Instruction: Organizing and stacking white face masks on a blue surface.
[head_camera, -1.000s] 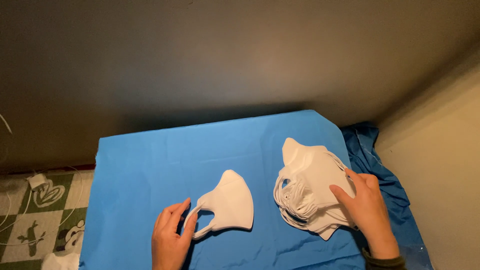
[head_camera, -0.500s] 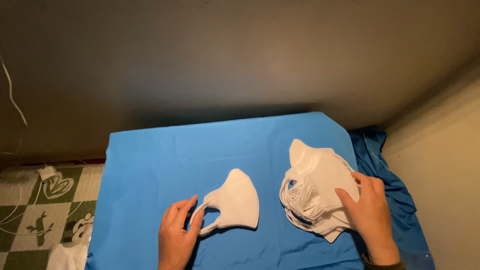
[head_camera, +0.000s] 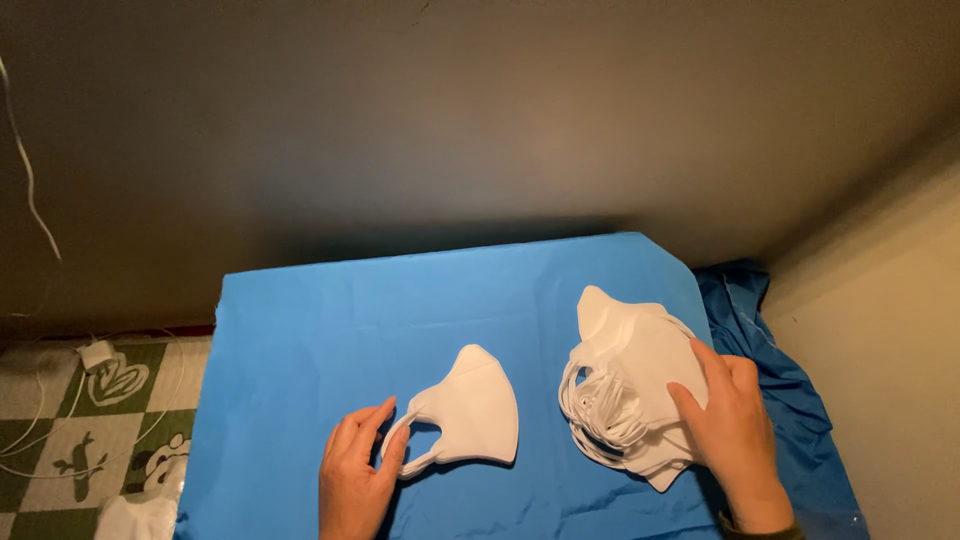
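Left hand (head_camera: 355, 480), fingers apart, touches the ear loop of a single white mask (head_camera: 472, 418); right hand (head_camera: 732, 432) rests flat, fingers apart, on the mask stack (head_camera: 625, 385).

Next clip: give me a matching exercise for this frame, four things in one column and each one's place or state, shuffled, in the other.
Things:
1. single white fabric face mask
2. stack of white face masks
3. blue cloth sheet
4. white charger plug with cable

Places or states:
A. lying on the green and white checked surface at the far left
B. under the right hand
C. spread flat beneath both hands
D. ear loop at the left hand fingertips

Pairs: 1-D, 2-B, 3-C, 4-A
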